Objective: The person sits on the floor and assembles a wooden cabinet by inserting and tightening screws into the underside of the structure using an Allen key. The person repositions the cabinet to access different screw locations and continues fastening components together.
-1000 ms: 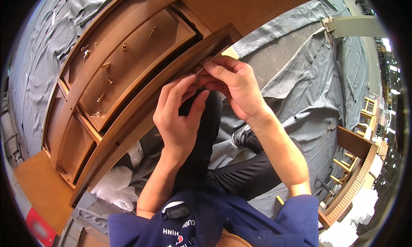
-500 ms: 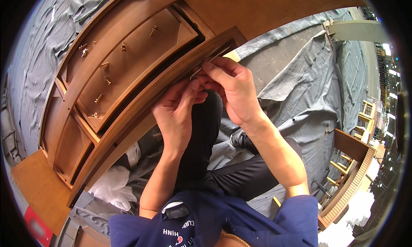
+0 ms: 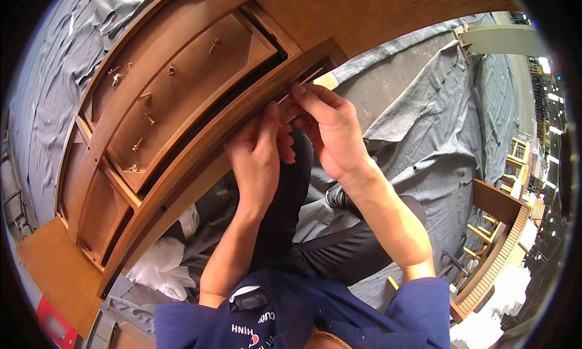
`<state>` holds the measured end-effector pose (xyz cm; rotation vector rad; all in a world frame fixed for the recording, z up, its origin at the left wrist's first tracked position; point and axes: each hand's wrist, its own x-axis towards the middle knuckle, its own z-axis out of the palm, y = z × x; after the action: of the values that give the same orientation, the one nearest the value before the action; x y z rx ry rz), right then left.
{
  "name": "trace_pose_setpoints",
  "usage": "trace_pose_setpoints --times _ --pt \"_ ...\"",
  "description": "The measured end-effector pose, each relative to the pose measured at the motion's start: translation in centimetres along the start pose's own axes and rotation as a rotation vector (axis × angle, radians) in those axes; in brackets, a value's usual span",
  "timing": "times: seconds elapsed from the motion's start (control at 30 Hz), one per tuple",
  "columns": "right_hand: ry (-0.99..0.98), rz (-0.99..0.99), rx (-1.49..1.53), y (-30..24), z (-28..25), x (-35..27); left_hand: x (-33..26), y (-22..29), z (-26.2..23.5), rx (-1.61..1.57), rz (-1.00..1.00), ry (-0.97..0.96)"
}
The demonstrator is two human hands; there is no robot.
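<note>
Both hands, left hand [image 3: 259, 152] and right hand [image 3: 330, 130], pinch the wooden cabinet frame's [image 3: 200, 146] front rail just above them.

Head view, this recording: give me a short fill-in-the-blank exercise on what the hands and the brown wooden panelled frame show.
1. Both hands, left hand and right hand, meet at the lower rail of the brown wooden panelled frame, which is made of ____.
2. Small brass-coloured screws stand on the frame's recessed ____.
3. The floor is covered by a crumpled sheet whose colour is ____.
4. The person's sleeves are coloured ____.

Missing words: wood; panels; grey; blue
</note>
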<state>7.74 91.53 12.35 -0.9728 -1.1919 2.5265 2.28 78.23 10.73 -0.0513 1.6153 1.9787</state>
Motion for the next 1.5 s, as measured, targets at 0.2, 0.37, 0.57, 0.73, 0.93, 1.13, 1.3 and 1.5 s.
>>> trace_pose_setpoints --times 0.2,0.37,0.57,0.73,0.93,1.13,1.3,1.5 --pt "0.042 -0.067 -0.087 0.0 0.5 0.1 1.4 2.1 -1.9 -0.616 -0.580 -0.226" --pt "0.063 -0.047 -0.047 -0.3 1.1 0.1 0.5 2.2 -2.0 -0.532 -0.527 -0.237" --pt "0.044 -0.083 -0.121 -0.3 0.5 0.5 -1.7 -0.2 -1.0 0.251 0.183 -0.014" --pt "0.026 -0.087 -0.115 -0.3 0.2 0.3 -0.8 -1.5 -1.3 0.612 0.549 0.052" --pt "0.029 -0.072 -0.140 -0.1 -0.5 0.6 0.2 -2.0 -1.7 0.878 0.730 0.053" --pt "-0.022 -0.015 -0.101 -0.6 -0.7 0.3 -0.1 -0.3 -0.6 0.596 0.429 0.009" --pt "-0.080 0.022 -0.102 -1.1 -1.4 0.0 -1.0 1.8 0.6 0.185 0.051 -0.026" --pt "-0.145 0.097 -0.112 -1.9 -1.2 0.5 -0.9 1.6 0.1 0.223 0.051 -0.031"
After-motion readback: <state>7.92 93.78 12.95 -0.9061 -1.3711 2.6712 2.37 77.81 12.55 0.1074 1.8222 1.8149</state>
